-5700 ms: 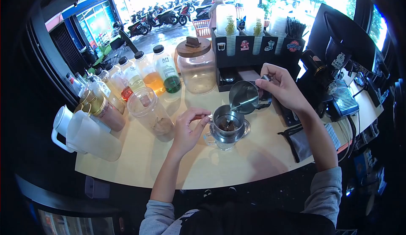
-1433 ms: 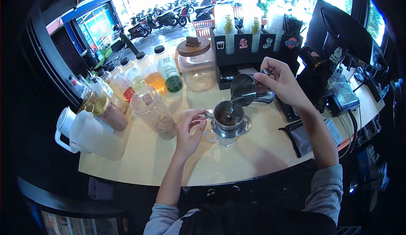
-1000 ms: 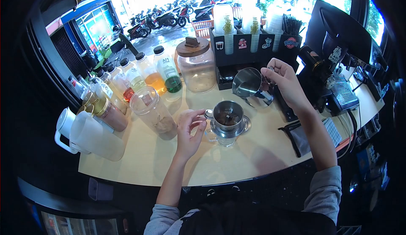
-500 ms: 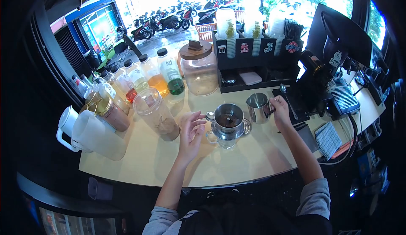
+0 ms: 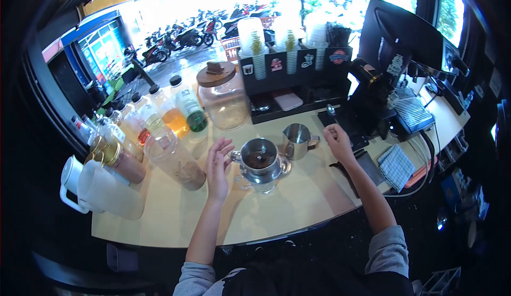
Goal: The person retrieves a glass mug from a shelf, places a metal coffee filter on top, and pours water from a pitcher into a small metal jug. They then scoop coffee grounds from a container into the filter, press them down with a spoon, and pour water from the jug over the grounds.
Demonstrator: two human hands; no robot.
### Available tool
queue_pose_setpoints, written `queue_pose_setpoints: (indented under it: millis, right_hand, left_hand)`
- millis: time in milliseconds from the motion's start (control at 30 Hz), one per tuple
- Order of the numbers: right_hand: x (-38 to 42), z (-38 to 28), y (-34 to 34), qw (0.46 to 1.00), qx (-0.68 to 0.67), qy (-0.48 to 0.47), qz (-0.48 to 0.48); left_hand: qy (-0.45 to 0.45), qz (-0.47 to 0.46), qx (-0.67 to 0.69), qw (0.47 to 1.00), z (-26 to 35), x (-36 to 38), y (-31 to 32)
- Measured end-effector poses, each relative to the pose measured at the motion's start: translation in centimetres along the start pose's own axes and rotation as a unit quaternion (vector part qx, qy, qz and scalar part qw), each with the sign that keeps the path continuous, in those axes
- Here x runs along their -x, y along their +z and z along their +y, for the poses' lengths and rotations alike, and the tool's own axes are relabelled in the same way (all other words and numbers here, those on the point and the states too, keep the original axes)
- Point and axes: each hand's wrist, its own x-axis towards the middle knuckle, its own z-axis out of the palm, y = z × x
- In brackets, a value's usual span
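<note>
In the head view, the dripper (image 5: 262,173) stands on a glass (image 5: 264,187) at the frame's centre. Just left of it, the left hand (image 5: 217,165) is spread loosely; contact with its handle is unclear. The pitcher (image 5: 296,150) stands right of centre, just left of the right hand (image 5: 338,143), whose fingers curl inward, how tightly I cannot tell.

Motorbikes (image 5: 183,38) packed together outside; in here, a bottle of green liquid (image 5: 197,121) stands beside a bottle of orange liquid (image 5: 174,120), a big jar (image 5: 226,107) wears its wooden lid (image 5: 216,76), cups (image 5: 259,66) rise stacked from a black holder (image 5: 266,89), and there's a checked cloth (image 5: 396,165) at right!
</note>
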Motion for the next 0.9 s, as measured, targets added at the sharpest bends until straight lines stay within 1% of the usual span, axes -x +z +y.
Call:
queue_pose_setpoints:
  millis: [33, 100, 167, 200, 267, 400, 467, 600, 667, 700, 767, 800, 833, 867, 900]
  right_hand:
    - [-0.1, -1.1, -1.4, 0.993, 0.111, -0.030, 0.033]
    - [-0.4, -1.5, -4.5, 0.960, 0.268, -0.062, 0.057]
    - [-0.3, -0.6, -7.1, 0.928, 0.366, -0.032, 0.061]
    - [-0.2, -0.7, -7.7, 0.927, 0.369, -0.026, 0.066]
    - [0.0, -1.1, -8.5, 0.909, 0.405, 0.095, -0.019]
    - [0.1, 0.5, -7.9, 0.906, 0.412, 0.096, -0.008]
    - [0.1, 1.1, -7.5, 0.899, 0.434, 0.052, 0.015]
    - [-0.3, 1.0, -7.3, 0.896, 0.437, 0.069, 0.024]
    - [-1.1, 2.0, -7.6, 0.930, 0.353, 0.088, 0.055]
    - [-1.3, 1.7, -7.6, 0.932, 0.350, 0.084, 0.050]
    - [-1.7, 1.1, -7.7, 0.951, 0.281, -0.025, 0.126]
    - [-1.8, -0.2, -7.5, 0.953, 0.278, -0.029, 0.120]
    - [-1.8, -2.2, -7.3, 0.964, 0.222, -0.049, 0.141]
    - [-1.7, -4.3, -7.1, 0.971, 0.165, -0.067, 0.161]
    - [-1.6, -6.0, -6.7, 0.972, 0.162, -0.070, 0.155]
  left_hand:
    - [-0.016, 0.011, 0.015, 1.000, -0.1, -0.3, 0.0]
    - [-0.010, 0.002, 0.037, 0.999, -0.4, -0.8, 0.0]
    - [-0.002, 0.017, 0.039, 0.999, -0.5, -1.2, 0.0]
    - [-0.009, 0.025, 0.043, 0.999, -0.6, -1.4, 0.1]
    - [-0.003, 0.016, 0.049, 0.999, -0.8, -1.8, 0.2]
    - [0.016, 0.005, 0.057, 0.998, -1.6, -2.3, 0.4]
    - [0.021, 0.003, 0.061, 0.998, -1.7, -2.4, 0.6]
    - [0.014, 0.000, 0.077, 0.997, -1.9, -2.5, 0.7]
    - [0.016, 0.005, 0.079, 0.997, -1.6, -2.4, 0.6]
    - [0.005, 0.004, 0.076, 0.997, -1.3, -2.2, 0.6]
    - [-0.005, 0.011, 0.071, 0.997, -0.9, -1.9, 0.4]
    - [-0.008, -0.001, 0.070, 0.998, -0.7, -1.7, 0.3]
    - [-0.012, -0.014, 0.069, 0.997, -0.6, -1.6, 0.3]
    - [-0.022, -0.005, 0.063, 0.998, 0.1, -1.3, 0.4]
    - [-0.021, 0.003, 0.061, 0.998, 0.2, -1.1, 0.3]
